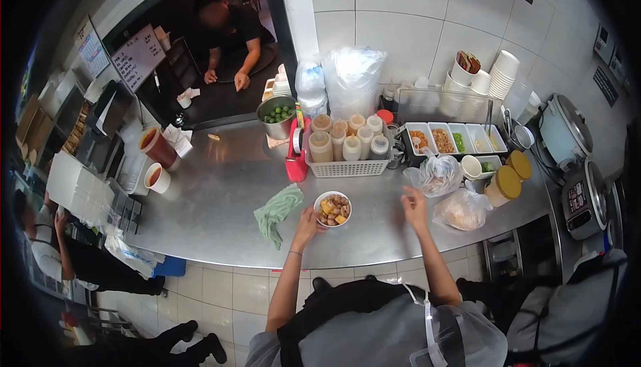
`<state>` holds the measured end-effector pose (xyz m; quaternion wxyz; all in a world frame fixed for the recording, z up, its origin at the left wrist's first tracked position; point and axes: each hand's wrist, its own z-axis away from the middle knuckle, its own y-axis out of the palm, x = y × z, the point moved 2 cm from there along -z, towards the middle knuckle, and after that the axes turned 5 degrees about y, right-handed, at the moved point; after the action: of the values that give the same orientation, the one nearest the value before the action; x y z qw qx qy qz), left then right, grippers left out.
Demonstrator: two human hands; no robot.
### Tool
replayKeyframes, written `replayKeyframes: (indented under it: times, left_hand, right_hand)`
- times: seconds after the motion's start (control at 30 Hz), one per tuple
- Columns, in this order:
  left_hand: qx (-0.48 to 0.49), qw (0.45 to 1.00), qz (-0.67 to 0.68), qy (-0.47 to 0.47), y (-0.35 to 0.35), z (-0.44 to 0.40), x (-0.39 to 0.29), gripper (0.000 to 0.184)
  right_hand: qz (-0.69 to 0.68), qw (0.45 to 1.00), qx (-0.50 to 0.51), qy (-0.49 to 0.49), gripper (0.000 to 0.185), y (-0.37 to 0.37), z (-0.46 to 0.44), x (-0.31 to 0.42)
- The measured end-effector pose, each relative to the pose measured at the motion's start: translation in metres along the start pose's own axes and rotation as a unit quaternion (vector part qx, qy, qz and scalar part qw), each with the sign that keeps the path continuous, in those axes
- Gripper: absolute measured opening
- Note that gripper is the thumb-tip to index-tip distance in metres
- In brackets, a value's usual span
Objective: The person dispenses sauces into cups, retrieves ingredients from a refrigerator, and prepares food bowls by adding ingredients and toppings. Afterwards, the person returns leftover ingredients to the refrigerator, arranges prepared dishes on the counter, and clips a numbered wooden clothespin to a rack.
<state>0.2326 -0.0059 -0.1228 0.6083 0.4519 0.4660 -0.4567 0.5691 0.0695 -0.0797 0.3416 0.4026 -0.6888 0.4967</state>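
Observation:
A white bowl (333, 209) filled with brown chunks and yellow cubes stands near the front edge of the steel counter. My left hand (307, 227) grips the bowl at its lower left side. Over the counter to the right, my right hand (414, 208) is raised with its fingers apart and nothing in it. Close to that hand lie a clear plastic bag of food (462, 209) and another knotted plastic bag (435, 174). A crumpled green cloth (278, 212) rests left of the bowl.
Behind the bowl, a basket (347, 168) holds several squeeze bottles. A topping tray (456, 141) stands right of it, near yellow-lidded jars (502, 187). A pot of green limes (276, 116) and sauce containers (157, 178) are leftward. One person (234, 40) leans at the window; others stand at both sides.

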Motion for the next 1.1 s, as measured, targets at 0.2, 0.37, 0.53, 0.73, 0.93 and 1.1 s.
replayKeyframes:
  times: [0.2, 0.37, 0.53, 0.73, 0.93, 1.1]
  left_hand:
    - [0.033, 0.999, 0.018, -0.037, 0.0, 0.002, -0.022, 0.034]
    - [-0.022, 1.0, -0.003, -0.001, -0.025, 0.008, -0.023, 0.032]
    - [-0.013, 0.998, -0.066, 0.015, -0.078, 0.011, -0.074, 0.026]
    - [-0.045, 0.997, -0.056, 0.005, -0.163, -0.022, -0.123, 0.021]
    - [-0.105, 0.994, -0.035, 0.003, -0.235, -0.089, -0.148, 0.018]
    - [-0.133, 0.991, 0.021, 0.001, -0.263, -0.15, -0.178, 0.021]
  right_hand:
    - [-0.005, 0.999, 0.049, -0.005, 0.026, 0.047, 0.052, 0.0]
    - [0.074, 0.994, 0.008, -0.081, 0.023, 0.06, 0.074, 0.008]
    - [0.075, 0.996, -0.008, -0.053, 0.024, 0.069, 0.075, 0.016]
    - [0.09, 0.996, -0.026, 0.01, 0.025, 0.091, 0.078, 0.029]
    - [0.18, 0.983, -0.034, -0.002, 0.026, 0.114, 0.091, 0.05]
    - [0.205, 0.978, -0.045, -0.013, 0.022, 0.117, 0.095, 0.052]
